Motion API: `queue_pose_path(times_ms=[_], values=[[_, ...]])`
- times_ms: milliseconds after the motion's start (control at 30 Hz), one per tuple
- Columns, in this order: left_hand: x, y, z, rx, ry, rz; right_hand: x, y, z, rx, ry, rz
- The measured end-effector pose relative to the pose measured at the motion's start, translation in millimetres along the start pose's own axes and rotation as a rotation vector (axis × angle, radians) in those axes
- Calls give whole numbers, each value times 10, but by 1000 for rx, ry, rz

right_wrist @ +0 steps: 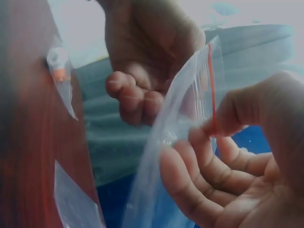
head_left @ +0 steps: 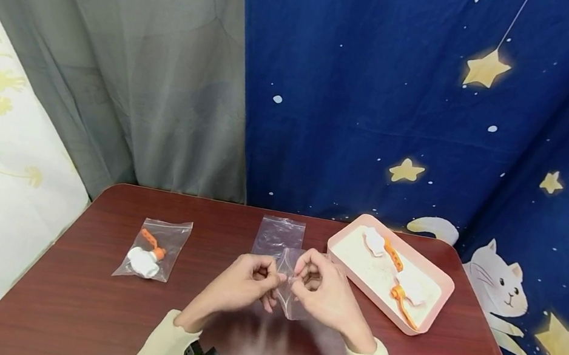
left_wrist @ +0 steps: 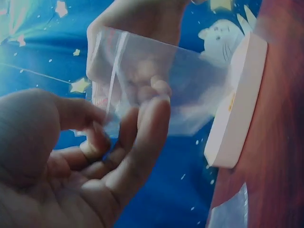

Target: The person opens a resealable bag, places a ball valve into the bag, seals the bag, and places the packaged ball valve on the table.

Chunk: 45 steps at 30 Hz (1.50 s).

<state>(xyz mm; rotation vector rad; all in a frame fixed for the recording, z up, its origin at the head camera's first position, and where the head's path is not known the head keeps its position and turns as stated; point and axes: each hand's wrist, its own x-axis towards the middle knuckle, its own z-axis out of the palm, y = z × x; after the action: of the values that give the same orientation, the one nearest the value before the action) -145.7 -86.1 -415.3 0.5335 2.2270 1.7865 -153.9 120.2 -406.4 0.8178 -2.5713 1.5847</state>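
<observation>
A clear zip bag (head_left: 292, 307) with a red line along its zip edge (right_wrist: 211, 85) is held up between both hands above the table. My left hand (head_left: 244, 285) pinches one side of the bag's mouth between thumb and forefinger. Opposite it, my right hand (head_left: 325, 291) pinches the other side near the zip, its other fingers curled loosely behind the film. The mouth looks slightly parted in the head view. Nothing shows inside this bag (left_wrist: 190, 80). Just behind the hands, another clear zip bag (head_left: 280, 233) lies flat on the table.
At the right, a pink tray (head_left: 443, 279) holds white pieces (head_left: 374, 241) with orange parts (head_left: 393, 255). On the left lies a clear bag (head_left: 175, 241) containing a white piece with an orange part (head_left: 152, 240). Curtains hang behind the dark red table (head_left: 77, 306).
</observation>
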Motion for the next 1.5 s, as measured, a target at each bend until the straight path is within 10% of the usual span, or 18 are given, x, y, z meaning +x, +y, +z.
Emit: queue_pose_path(times_ms=[367, 633, 867, 1100, 1500], values=[[-41, 49, -160, 367, 209, 55, -5, -4, -32, -287, 60, -100], [-130, 108, -319, 522, 159, 16, -28, -7, -74, -392, 51, -106], [-178, 142, -402, 520, 38, 45, -23, -12, -66, -416, -20, -137], [-147, 100, -481, 359, -123, 110, 13, 54, -132, -297, -82, 2], [-63, 39, -325, 215, 71, 99, 54, 150, -194, -168, -116, 46]])
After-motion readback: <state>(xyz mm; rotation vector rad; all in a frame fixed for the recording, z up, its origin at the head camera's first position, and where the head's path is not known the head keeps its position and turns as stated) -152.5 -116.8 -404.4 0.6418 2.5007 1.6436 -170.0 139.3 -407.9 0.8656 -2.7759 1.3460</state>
